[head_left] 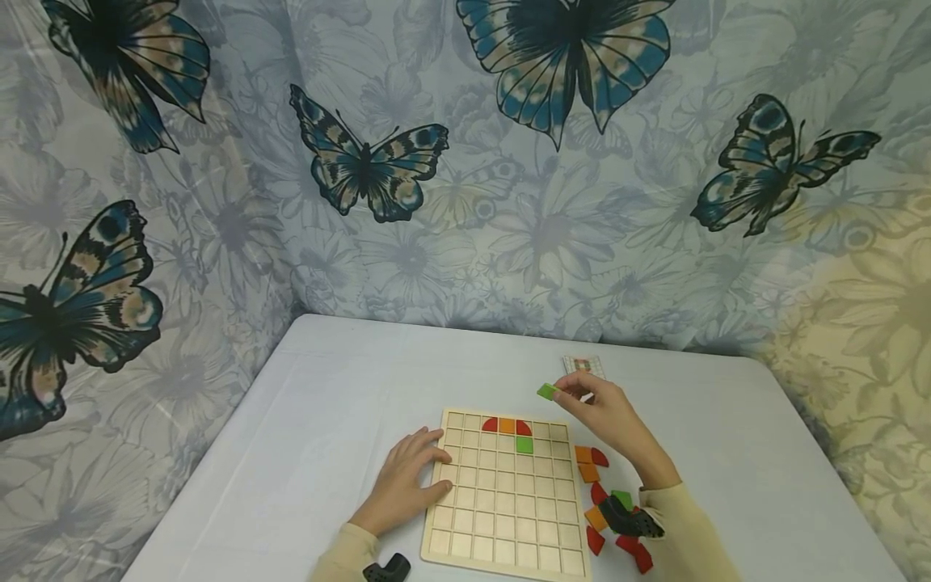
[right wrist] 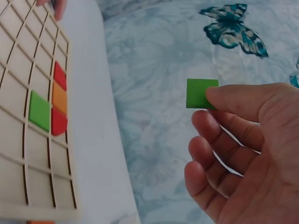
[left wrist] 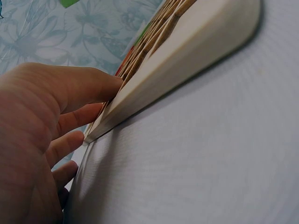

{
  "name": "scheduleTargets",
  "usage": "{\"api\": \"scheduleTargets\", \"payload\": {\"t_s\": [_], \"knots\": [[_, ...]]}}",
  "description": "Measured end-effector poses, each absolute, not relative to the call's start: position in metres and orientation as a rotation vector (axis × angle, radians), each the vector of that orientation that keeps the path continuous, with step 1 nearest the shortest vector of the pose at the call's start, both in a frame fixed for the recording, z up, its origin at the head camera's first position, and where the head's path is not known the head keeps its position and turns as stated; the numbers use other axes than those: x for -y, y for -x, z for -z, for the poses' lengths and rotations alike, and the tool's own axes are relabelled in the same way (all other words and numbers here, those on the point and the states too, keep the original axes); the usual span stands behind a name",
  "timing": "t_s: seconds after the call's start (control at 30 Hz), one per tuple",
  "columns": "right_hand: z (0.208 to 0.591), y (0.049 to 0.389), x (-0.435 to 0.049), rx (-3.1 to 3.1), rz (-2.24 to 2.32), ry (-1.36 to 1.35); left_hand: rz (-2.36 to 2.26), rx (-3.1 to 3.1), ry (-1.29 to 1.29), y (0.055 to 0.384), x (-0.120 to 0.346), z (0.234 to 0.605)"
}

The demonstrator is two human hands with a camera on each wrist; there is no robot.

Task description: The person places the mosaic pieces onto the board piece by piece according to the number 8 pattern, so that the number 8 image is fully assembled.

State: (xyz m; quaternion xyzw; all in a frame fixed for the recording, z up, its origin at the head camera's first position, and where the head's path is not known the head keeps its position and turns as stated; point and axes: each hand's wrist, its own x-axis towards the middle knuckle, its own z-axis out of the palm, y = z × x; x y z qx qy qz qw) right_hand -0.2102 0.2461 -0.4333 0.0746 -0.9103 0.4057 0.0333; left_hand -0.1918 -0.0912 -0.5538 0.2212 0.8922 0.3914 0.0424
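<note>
A green square tile [right wrist: 198,93] is pinched between the thumb and fingers of my right hand [head_left: 604,412], held above the table beyond the board's far right corner. My left hand [head_left: 403,477] rests along the left edge of the wooden grid board [head_left: 480,505], its thumb and fingertips at the frame. In the board's far row a red quarter-round tile [head_left: 490,424], an orange square tile [head_left: 507,425] and a second red quarter-round [head_left: 523,428] sit side by side. Just below the right-hand red one lies another green square tile [head_left: 524,444].
Loose orange tiles [head_left: 587,473], red pieces [head_left: 595,540] and a green piece [head_left: 621,499] lie right of the board, partly hidden under the right wrist's black camera [head_left: 629,519]. A patterned card [head_left: 582,366] lies behind the right hand. Butterfly-print fabric [head_left: 465,267] hangs behind the white table [head_left: 349,372].
</note>
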Motion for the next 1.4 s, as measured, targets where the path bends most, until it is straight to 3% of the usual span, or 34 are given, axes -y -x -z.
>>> {"api": "scheduleTargets", "payload": {"t_s": [0.4, 1.4], "knots": [[0.438, 0.234, -0.214, 2.781, -1.395, -0.382, -1.199, -2.724, -0.679, 0.192, 0.092, 0.554], [0.487, 0.235, -0.188, 2.937, -1.436, -0.223, -1.191, -2.747, -0.694, 0.191, 0.092, 0.554]]}}
